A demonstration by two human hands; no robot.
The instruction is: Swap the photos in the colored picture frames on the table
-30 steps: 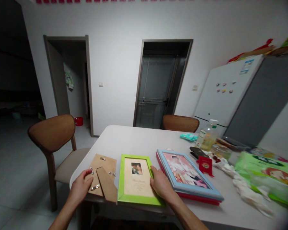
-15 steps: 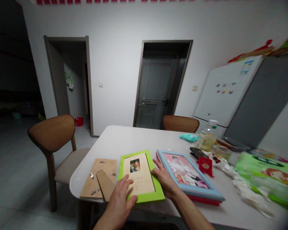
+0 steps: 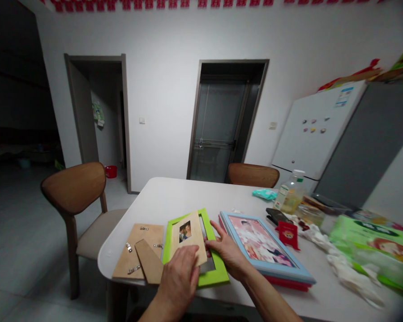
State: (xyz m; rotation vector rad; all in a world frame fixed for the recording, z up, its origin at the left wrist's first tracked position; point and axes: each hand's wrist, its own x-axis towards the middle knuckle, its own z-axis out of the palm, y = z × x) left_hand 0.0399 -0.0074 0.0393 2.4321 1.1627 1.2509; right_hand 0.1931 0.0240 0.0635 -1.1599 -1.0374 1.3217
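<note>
A lime-green picture frame (image 3: 215,279) lies near the table's front edge. Tilted up out of its opening is a cream card (image 3: 196,232) with a small photo of people. My left hand (image 3: 181,273) is closed at the card's lower end, its fingertips partly hidden. At the frame's right rim, my right hand (image 3: 230,255) grips the border, with fingertips reaching into the opening beside the card. A brown backing board (image 3: 127,255) with metal clips and a stand leg (image 3: 149,264) lies left of the frame. On the right, a blue picture frame (image 3: 272,268) rests on a red one.
Right of the frames lie a red packet (image 3: 289,235), a dark phone-like object (image 3: 278,216), crumpled tissues (image 3: 349,268) and a green tissue pack (image 3: 372,246). A bottle (image 3: 290,192) stands behind them. Wooden chairs (image 3: 75,185) stand at the left and far side of the white table (image 3: 174,192).
The cream card lay flat inside the green frame and is now tilted up out of it. My left hand has closed on its lower end; my right fingers have moved into the opening.
</note>
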